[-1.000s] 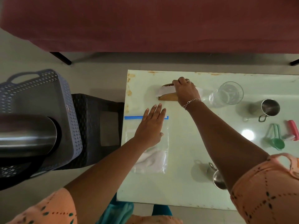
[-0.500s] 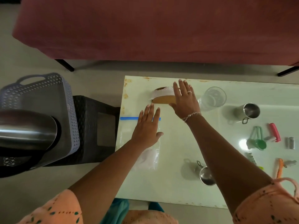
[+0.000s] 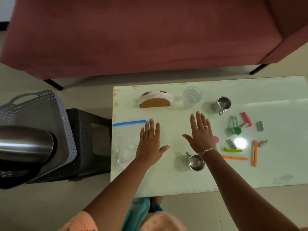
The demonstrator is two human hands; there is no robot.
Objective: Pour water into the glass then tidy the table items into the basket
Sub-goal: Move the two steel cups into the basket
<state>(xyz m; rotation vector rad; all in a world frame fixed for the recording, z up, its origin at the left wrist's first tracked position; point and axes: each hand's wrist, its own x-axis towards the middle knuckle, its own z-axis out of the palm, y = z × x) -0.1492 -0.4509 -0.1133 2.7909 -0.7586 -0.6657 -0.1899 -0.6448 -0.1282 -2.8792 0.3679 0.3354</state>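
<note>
Standing upright near the counter rear: clear glass | left hand, right hand: fingers spread, empty.

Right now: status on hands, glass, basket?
Left hand flat on zip bag; right hand open, empty. Glass upright on table. Basket on stool, nothing blocking.

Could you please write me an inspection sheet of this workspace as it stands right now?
Surface: pale table, rust-stained at its far-left edge.
Job's things: glass upright; basket on a dark stool, a steel flask in it.
Clutter: zip bag, napkin holder, two steel cups, coloured clips.
Fingers: left hand flat on the bag; right hand open, empty.
Cables: nothing seen.
Surroundings: red sofa.
</note>
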